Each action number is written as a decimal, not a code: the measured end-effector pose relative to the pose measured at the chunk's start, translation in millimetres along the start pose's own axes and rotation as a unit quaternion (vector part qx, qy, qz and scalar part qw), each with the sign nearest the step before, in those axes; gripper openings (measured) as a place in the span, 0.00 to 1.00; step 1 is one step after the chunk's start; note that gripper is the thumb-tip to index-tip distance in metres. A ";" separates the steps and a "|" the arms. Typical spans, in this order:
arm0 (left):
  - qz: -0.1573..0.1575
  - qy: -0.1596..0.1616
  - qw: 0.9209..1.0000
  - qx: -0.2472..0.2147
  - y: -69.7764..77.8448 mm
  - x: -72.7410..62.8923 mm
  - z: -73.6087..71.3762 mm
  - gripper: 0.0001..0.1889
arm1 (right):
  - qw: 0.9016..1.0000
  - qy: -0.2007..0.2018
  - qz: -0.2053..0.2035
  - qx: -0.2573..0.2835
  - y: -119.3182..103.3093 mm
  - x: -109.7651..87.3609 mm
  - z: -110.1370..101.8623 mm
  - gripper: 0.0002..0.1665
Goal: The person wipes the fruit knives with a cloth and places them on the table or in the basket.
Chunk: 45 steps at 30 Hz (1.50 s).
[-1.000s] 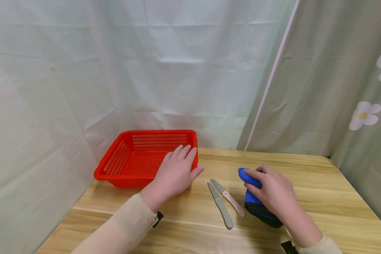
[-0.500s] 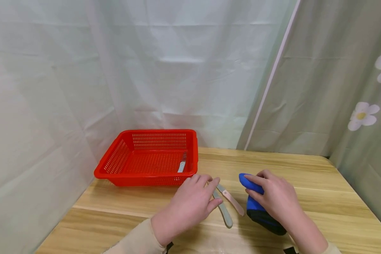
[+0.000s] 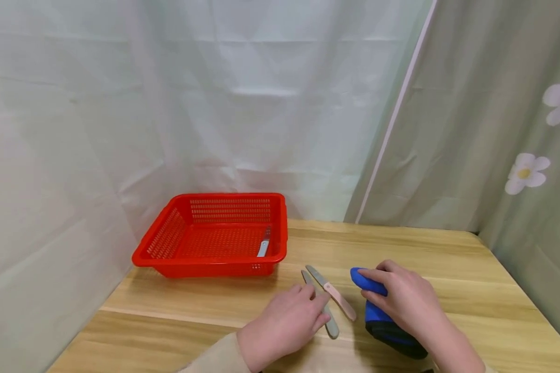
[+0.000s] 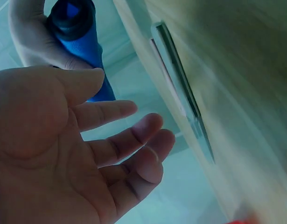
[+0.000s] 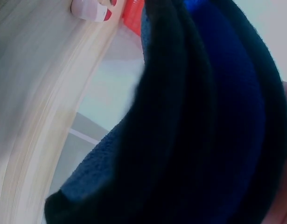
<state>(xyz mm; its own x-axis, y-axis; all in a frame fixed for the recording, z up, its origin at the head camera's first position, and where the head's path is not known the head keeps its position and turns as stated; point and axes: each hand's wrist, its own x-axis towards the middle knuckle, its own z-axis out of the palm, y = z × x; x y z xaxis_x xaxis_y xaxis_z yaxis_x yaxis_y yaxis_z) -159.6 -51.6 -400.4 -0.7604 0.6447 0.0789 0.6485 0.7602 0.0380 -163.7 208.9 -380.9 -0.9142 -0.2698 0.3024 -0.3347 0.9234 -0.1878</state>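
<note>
Just over the grey-green knife [image 3: 331,327], my left hand [image 3: 287,324] reaches down with its fingers loosely bent. In the left wrist view a gap shows between those fingers and the knife. Close beside it on the table lies a second knife with a pale pink handle [image 3: 341,301]. My right hand [image 3: 410,298] pinches the upper part of a blue fabric sleeve [image 3: 376,312] with black trim, thumb below and fingers on top. Its folded black and blue edges [image 5: 236,102] fill most of the right wrist view.
A red plastic basket [image 3: 200,270] with slotted walls stands at the back left. Inside it, near the right wall, lies a white-handled utensil [image 3: 263,247] with a metal end. Pale curtains [image 3: 270,119] hang behind and beside the wooden table [image 3: 401,243].
My left hand has moved from over the basket to the knives, uncovering the white-handled utensil in the basket. My right hand, still pinching the blue sleeve, has shifted slightly nearer me.
</note>
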 end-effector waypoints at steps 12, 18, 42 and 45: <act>0.001 -0.056 0.998 -0.041 1.4 13.8 16.7 0.15 | 1.000 -0.022 0.008 -0.002 -2.1 4.4 -1.4 0.25; 0.003 -0.054 0.998 -0.034 1.9 13.7 23.1 0.14 | 1.000 -0.016 0.004 -0.003 -2.5 5.1 -0.9 0.25; -0.080 -0.015 0.997 0.006 -11.1 11.0 26.9 0.22 | 1.000 -0.016 0.004 0.007 -5.9 10.4 0.1 0.25; -0.098 -0.025 0.995 0.018 -10.8 17.7 28.2 0.30 | 1.000 -0.014 0.003 0.009 -6.1 11.6 0.7 0.25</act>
<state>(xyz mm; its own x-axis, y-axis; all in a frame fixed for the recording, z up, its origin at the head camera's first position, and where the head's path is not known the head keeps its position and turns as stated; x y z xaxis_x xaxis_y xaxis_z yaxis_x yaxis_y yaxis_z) -181.1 -46.2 -427.5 -0.8738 0.4857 0.0235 0.4861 0.8738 0.0125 -172.4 200.0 -376.9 -0.9220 -0.2726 0.2750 -0.3337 0.9197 -0.2070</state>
